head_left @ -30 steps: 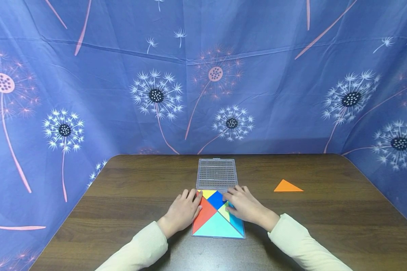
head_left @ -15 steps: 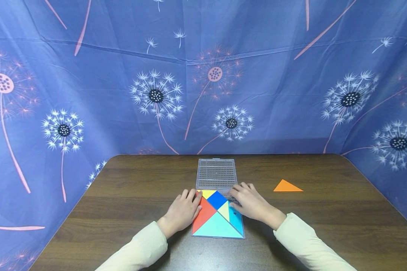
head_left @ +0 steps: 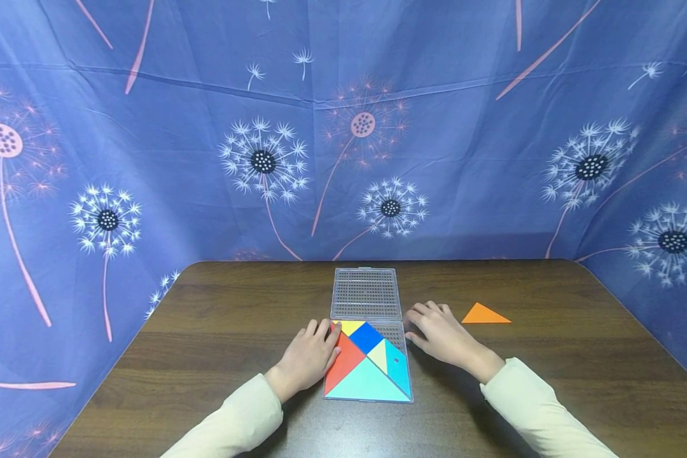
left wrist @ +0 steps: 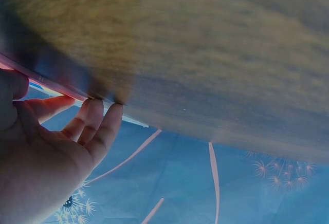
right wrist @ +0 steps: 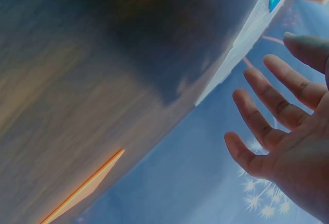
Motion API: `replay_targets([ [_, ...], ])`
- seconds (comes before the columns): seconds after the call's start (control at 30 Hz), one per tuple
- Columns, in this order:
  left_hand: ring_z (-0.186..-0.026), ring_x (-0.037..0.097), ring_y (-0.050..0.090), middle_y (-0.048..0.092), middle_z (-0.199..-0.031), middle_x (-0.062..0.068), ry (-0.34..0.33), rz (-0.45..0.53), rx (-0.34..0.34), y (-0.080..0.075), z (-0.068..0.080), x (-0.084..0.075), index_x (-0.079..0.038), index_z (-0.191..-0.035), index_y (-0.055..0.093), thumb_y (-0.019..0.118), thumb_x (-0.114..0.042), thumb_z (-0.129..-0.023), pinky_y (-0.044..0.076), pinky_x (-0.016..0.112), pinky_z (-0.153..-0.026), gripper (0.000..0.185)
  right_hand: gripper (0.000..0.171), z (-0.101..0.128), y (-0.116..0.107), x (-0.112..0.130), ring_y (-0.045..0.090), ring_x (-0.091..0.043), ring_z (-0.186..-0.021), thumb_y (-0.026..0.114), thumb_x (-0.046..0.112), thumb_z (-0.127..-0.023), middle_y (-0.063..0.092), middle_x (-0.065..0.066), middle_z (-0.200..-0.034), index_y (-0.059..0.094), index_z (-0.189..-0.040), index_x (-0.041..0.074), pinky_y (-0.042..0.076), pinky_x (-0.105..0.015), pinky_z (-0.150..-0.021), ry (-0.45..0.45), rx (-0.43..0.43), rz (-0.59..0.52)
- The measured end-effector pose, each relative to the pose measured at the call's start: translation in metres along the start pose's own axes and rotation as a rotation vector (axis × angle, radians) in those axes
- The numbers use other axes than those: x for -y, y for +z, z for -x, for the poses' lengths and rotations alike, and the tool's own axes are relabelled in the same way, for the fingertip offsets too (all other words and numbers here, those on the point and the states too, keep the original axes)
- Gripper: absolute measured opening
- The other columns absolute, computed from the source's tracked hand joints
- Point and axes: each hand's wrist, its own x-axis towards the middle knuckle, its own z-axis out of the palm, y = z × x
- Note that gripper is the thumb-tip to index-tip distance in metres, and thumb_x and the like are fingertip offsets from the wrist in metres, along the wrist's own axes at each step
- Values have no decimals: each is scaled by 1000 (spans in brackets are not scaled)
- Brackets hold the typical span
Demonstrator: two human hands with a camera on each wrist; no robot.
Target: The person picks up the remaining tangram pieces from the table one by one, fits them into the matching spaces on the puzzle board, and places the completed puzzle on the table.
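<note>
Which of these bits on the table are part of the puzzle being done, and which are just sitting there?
In use:
tray with coloured pieces
red piece, touched by the left hand
right hand, open, beside the tray
orange triangle, loose, just past the right hand
a bare corner in the tray

Lying about:
clear lid, behind the tray
table
flowered cloth

Both forearms, in pale cream sleeves, reach forward and angle inward toward each other. The left hand [head_left: 308, 356] lies palm down with its fingers [left wrist: 97, 126] extended and close together, relaxed and gripping nothing. The right hand [head_left: 442, 334] sits a little ahead of the left and well apart from it, palm down, its fingers [right wrist: 267, 103] loosely spread and straight.
</note>
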Motion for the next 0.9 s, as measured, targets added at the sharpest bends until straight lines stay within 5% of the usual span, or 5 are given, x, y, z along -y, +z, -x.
replay_targets([
  [0.5, -96, 22, 46, 50, -119, 10, 12, -7, -49, 1, 1, 1, -12, -131, 50, 45, -38, -93, 48, 33, -78, 46, 17, 16, -7, -33, 53, -24, -90, 69, 21, -80, 61, -1, -97, 64, -94, 14, 39, -44, -72, 69, -10, -27],
  [0.9, -97, 22, 46, 49, -120, 10, 12, -6, -55, 1, 2, 0, -12, -130, 51, 44, -37, -94, 47, 33, -79, 44, 20, 30, -15, -64, 54, -32, -93, 71, 16, -77, 61, -3, -96, 63, -95, 11, 36, -54, -75, 156, 2, -68],
])
